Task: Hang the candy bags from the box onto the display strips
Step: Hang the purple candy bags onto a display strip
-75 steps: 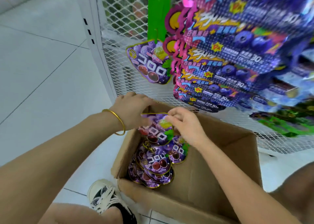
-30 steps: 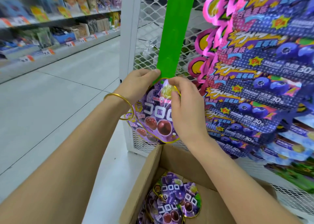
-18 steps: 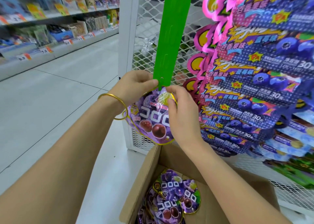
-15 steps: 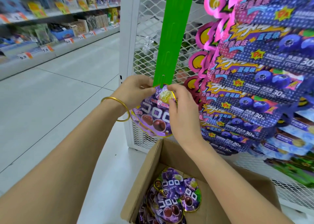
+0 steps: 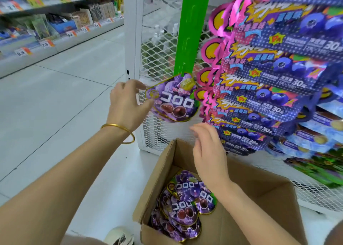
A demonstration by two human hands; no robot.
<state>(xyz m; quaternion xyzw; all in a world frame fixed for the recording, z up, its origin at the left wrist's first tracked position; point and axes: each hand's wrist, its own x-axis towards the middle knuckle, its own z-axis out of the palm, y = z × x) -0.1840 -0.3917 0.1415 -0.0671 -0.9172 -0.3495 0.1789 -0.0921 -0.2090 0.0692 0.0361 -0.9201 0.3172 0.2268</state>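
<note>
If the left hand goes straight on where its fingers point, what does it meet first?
The hanging grape candy bag under the green strip; the left hand looks almost at its edge, though depth is unclear.

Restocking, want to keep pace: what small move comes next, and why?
Probably lower the right hand into the box for another candy bag: the hung bag already sits at the green strip's lower end, with the left hand open beside it.

On my feed I see bare forearms (image 5: 74, 170), a thin gold bangle (image 5: 115, 125) on the wrist behind the left hand (image 5: 126, 103), and a white sneaker (image 5: 118, 235) toe at the bottom edge.
</note>
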